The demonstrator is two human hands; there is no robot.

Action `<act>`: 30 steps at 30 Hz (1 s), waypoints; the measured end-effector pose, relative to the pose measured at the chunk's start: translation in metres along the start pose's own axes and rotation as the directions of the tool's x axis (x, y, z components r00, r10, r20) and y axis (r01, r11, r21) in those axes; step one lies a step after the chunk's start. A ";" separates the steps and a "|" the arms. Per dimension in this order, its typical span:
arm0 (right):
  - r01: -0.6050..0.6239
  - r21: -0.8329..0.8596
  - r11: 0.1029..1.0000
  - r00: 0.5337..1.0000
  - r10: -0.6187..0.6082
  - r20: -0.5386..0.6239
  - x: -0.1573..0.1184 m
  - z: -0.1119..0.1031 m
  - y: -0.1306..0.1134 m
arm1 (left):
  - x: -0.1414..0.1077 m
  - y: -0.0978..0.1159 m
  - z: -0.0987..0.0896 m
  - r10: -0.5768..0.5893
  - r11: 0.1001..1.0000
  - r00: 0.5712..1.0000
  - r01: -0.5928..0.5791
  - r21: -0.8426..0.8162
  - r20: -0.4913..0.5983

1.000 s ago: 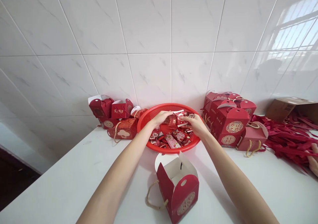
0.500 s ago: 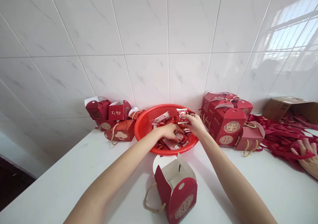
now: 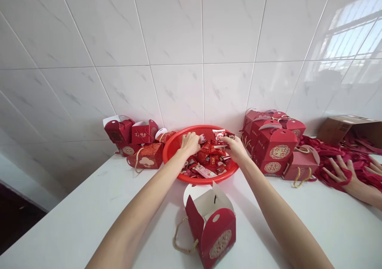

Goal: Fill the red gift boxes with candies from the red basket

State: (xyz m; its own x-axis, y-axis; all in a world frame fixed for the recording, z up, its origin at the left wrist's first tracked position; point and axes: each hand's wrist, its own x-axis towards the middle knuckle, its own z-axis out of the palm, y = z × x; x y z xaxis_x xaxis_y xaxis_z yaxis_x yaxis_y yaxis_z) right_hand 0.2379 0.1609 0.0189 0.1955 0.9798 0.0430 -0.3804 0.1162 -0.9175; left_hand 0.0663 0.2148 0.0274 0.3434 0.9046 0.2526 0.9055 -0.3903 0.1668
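Note:
A red plastic basket (image 3: 170, 149) holds several wrapped candies (image 3: 205, 171) in red and pink. Over its left part, my left hand (image 3: 191, 143) has its fingers closed on the pink-and-white packet, of which only an end shows. My right hand (image 3: 235, 147) pinches red-and-white packets (image 3: 219, 137) at the basket's right side. In front of the basket stands an open red gift box (image 3: 219, 237), its flaps up, with a rope handle (image 3: 178, 237) hanging at its left.
Red boxes are piled at the left (image 3: 146, 156) and right (image 3: 276, 153). Farther right, another person's hands (image 3: 347, 179) touch dark red ribbons (image 3: 325, 157) beside a cardboard box (image 3: 334, 129). A tiled wall (image 3: 179, 94) rises behind the white table (image 3: 98, 205).
My left hand has moved left and back from the middle of the candies. My right hand still holds its packets. The other person's hands have come farther into view.

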 end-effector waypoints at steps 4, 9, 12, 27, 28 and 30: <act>0.021 0.001 1.000 1.000 -0.021 -0.016 0.001 -0.001 0.002 | -0.002 0.015 0.008 0.303 0.947 0.933 -0.272 -0.169 0.193; 0.034 0.009 0.999 0.999 -0.034 -0.004 -0.001 -0.001 0.001 | -0.004 0.022 0.020 0.278 0.952 0.865 -0.307 0.003 0.418; 0.037 0.019 0.999 0.999 -0.037 -0.003 0.000 -0.002 0.002 | -0.003 0.013 0.023 0.200 0.962 0.856 -0.262 0.069 0.476; 0.044 0.011 0.999 0.999 -0.044 0.031 0.000 -0.003 0.004 | 0.000 0.011 0.037 0.369 0.927 0.852 -0.309 -0.210 0.372; 0.046 0.015 0.999 0.998 -0.047 0.032 0.000 -0.002 0.004 | 0.000 0.011 0.038 0.367 0.926 0.853 -0.299 -0.231 0.371; 0.052 0.026 0.998 0.998 -0.052 0.033 -0.001 -0.002 0.003 | 0.001 0.010 0.039 0.370 0.924 0.849 -0.295 -0.244 0.376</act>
State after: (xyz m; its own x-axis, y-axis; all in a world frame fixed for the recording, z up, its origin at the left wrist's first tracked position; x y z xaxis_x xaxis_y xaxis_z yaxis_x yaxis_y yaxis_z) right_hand 0.2381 0.1599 0.0158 0.1850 0.9772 0.1042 -0.3932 0.1707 -0.9035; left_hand 0.0851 0.2185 -0.0076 0.7207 0.6884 -0.0819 0.6745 -0.6689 0.3125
